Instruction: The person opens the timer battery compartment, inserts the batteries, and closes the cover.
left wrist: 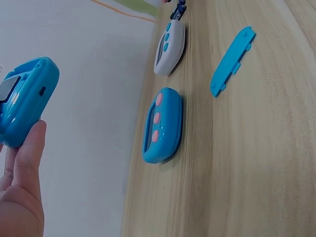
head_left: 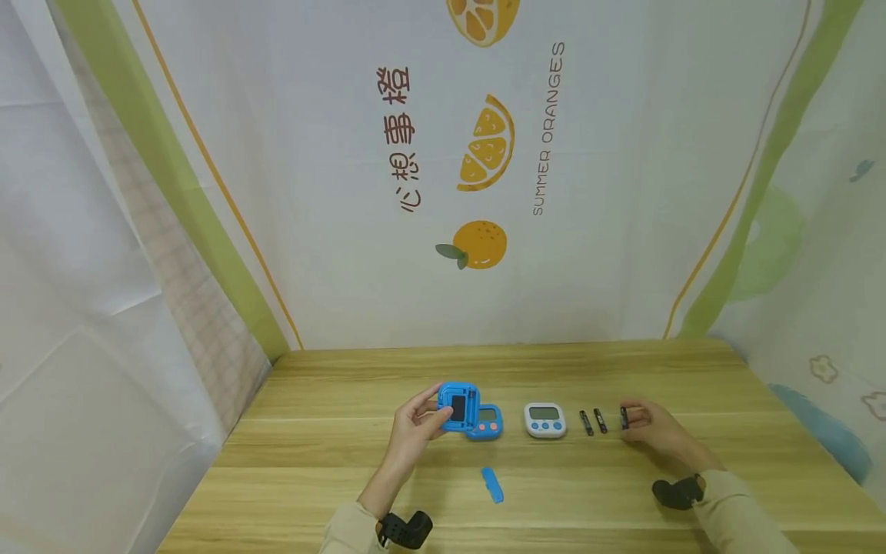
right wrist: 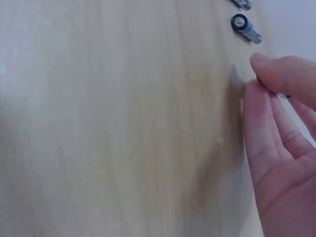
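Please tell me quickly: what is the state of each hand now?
Left hand: holding up a rounded-square blue plastic device.
Right hand: closed, pinching a small dark cylindrical battery.

head: worn high, faces forward/down, widest, takes in tabletop (head_left: 311, 477) and curtain (head_left: 332, 231) | L wrist: close in, rolled sideways, looks past left hand (left wrist: 24, 192) across tabletop | R wrist: tight, aimed down at tabletop, right hand (right wrist: 284, 173) at right edge | overlap: head+L wrist=held blue timer (left wrist: 30, 106), white timer (left wrist: 173, 47); head+R wrist=loose batteries (right wrist: 247, 28)
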Tool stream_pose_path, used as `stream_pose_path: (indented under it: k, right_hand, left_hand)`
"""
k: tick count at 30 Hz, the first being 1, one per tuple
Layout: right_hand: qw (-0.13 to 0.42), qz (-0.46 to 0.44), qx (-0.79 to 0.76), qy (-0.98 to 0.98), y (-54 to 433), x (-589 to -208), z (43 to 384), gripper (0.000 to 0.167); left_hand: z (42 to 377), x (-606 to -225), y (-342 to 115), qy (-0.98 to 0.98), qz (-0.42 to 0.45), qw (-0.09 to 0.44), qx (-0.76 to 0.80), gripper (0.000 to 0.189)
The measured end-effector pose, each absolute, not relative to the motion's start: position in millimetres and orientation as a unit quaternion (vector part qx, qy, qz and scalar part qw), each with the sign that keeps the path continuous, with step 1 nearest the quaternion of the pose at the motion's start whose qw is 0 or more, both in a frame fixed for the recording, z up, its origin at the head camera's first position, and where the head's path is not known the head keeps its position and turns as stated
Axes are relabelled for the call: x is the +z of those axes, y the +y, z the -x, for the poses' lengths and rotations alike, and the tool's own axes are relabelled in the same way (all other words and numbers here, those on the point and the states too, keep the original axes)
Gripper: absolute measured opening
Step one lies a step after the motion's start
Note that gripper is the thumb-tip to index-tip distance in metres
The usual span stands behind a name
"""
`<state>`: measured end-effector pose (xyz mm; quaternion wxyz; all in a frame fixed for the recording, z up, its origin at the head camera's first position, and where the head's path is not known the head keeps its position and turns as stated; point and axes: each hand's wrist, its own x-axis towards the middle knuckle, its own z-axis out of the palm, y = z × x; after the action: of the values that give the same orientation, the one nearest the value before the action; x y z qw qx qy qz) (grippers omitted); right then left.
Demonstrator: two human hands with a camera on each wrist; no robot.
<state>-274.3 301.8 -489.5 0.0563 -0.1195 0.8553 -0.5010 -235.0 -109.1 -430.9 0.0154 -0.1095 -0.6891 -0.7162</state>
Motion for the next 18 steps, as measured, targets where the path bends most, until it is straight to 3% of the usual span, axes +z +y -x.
stream_pose_path:
  k: [9, 18]
  right_hand:
    - [0.060, 0.131, -0.560, 0.815, 292, -478, 279, 0.058]
    - [0.070, 0.158, -0.592, 0.787, 242, -444, 278, 0.058]
  left_hand:
    - [234, -429, -109, -0.688, 0.106, 0.008, -0.717, 0.051]
    - [234, -426, -107, -0.680, 0.098, -0.008, -0.726, 0.050]
